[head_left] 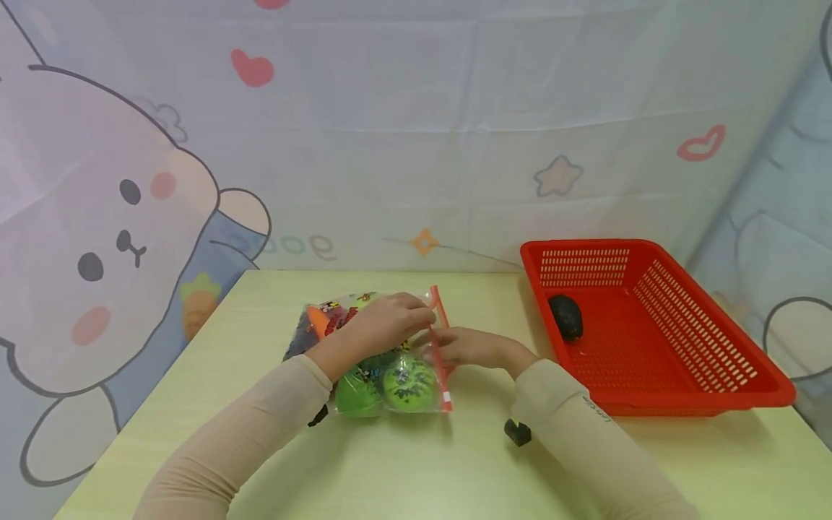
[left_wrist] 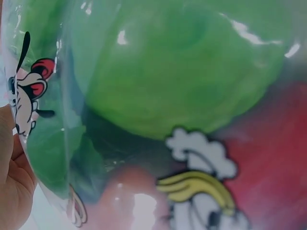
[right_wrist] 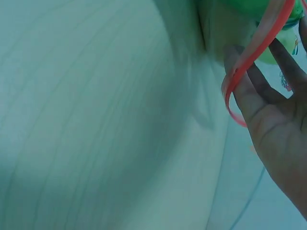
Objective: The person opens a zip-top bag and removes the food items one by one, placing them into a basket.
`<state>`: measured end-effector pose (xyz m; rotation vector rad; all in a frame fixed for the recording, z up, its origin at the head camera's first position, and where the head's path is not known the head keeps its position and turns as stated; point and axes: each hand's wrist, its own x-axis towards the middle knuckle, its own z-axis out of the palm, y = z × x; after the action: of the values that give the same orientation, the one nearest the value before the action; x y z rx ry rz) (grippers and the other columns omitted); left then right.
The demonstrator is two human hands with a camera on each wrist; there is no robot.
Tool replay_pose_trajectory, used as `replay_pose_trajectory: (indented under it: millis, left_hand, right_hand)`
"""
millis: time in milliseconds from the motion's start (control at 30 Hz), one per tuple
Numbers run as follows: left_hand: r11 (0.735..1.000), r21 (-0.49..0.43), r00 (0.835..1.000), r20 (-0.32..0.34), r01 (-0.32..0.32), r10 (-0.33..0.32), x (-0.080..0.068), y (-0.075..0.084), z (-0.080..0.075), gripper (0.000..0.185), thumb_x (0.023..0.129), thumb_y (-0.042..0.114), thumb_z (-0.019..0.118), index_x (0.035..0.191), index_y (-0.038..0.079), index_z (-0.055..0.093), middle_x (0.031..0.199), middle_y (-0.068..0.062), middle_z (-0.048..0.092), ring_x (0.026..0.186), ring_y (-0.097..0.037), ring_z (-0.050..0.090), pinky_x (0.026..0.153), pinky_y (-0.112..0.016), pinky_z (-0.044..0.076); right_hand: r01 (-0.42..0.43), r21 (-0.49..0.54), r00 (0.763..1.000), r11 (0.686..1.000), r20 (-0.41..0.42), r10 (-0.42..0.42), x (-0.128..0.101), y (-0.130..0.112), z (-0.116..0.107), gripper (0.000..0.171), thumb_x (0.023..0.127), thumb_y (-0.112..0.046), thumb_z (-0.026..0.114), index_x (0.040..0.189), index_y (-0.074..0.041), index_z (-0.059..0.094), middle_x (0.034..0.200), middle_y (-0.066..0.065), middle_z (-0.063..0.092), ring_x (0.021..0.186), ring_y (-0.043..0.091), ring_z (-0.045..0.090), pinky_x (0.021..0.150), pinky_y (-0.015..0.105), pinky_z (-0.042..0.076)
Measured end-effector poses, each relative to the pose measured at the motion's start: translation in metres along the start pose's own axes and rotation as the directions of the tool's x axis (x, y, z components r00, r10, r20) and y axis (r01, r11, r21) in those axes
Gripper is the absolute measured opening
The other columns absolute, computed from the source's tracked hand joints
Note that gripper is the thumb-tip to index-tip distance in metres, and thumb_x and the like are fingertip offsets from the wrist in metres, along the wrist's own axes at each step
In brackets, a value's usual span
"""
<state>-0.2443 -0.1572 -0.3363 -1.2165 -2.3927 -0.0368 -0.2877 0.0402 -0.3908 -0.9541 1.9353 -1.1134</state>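
A clear zip bag [head_left: 425, 404] with cartoon prints and a red zip edge lies on the table, its mouth facing right. Through the plastic show a round green piece [head_left: 411, 383], another green piece [head_left: 356, 393] and an orange piece [head_left: 318, 321]. My left hand [head_left: 388, 321] reaches over the bag and grips its upper side near the mouth; its fingertips are partly hidden. From the right, my right hand [head_left: 471, 347] has its fingers inside the mouth. In the right wrist view, the red zip edge [right_wrist: 252, 55] crosses the extended fingers of that hand.
A red plastic basket [head_left: 682, 399] stands at the right of the pale table [head_left: 364, 477]. Inside it, by the left wall, lies a dark avocado-shaped piece [head_left: 565, 318]. A small black object [head_left: 518, 432] shows beneath the right sleeve. A printed curtain [head_left: 390, 144] hangs behind the table.
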Motion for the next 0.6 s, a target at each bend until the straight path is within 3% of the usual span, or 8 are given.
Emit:
replay_pose_trajectory:
  millis: [133,267,433,567,600]
  left_hand:
    - [1.000,-0.005,1.000,-0.010,0.025,-0.025,0.002,0.001,0.000,0.008,0.088,0.018,0.062,0.095,0.016,0.067,0.097,0.000,0.069,0.094,-0.015,0.065,0.079,-0.027,0.054]
    - [0.999,-0.012,0.999,-0.018,0.038,-0.038,0.004,0.003,0.000,0.008,0.089,0.021,0.061,0.093,0.017,0.066,0.095,0.000,0.070,0.092,-0.015,0.066,0.076,-0.027,0.055]
    - [0.999,-0.010,0.999,-0.009,0.050,-0.051,0.005,0.004,0.001,0.008,0.089,0.021,0.061,0.093,0.017,0.067,0.094,0.001,0.070,0.091,-0.014,0.066,0.076,-0.026,0.054]
    - [0.999,-0.004,0.999,-0.004,0.046,-0.046,0.005,0.004,0.002,0.008,0.089,0.021,0.061,0.094,0.017,0.066,0.095,0.002,0.070,0.091,-0.014,0.065,0.075,-0.026,0.054]
    - [0.999,-0.004,0.999,-0.003,0.044,-0.044,0.005,0.004,0.002,0.008,0.089,0.021,0.061,0.093,0.017,0.066,0.095,0.002,0.069,0.091,-0.014,0.065,0.075,-0.026,0.054]
  right_hand:
    - [-0.048,0.077,0.996,0.996,0.082,0.042,0.004,0.005,-0.001,0.039,0.096,-0.027,0.046,0.129,-0.006,0.044,0.102,0.002,0.055,0.086,0.014,0.053,0.080,0.026,0.045]
    - [-0.092,0.091,0.984,0.992,0.163,0.077,0.006,0.004,-0.001,0.028,0.096,-0.029,0.046,0.112,-0.006,0.045,0.076,0.001,0.045,0.074,0.014,0.043,0.074,0.025,0.039]
    - [-0.071,0.052,0.977,0.996,0.206,0.059,0.009,0.000,0.000,0.018,0.095,-0.029,0.046,0.092,-0.011,0.045,0.065,0.000,0.035,0.063,0.013,0.033,0.065,0.025,0.033]
    - [-0.043,-0.017,0.973,0.999,0.226,0.046,0.013,-0.003,0.002,0.030,0.093,-0.034,0.048,0.073,-0.011,0.044,0.060,-0.001,0.030,0.057,0.012,0.028,0.060,0.026,0.027]
    - [-0.043,-0.017,0.973,0.999,0.227,0.046,0.014,-0.004,0.003,0.029,0.093,-0.034,0.049,0.074,-0.012,0.045,0.059,-0.001,0.029,0.056,0.013,0.027,0.059,0.026,0.026]
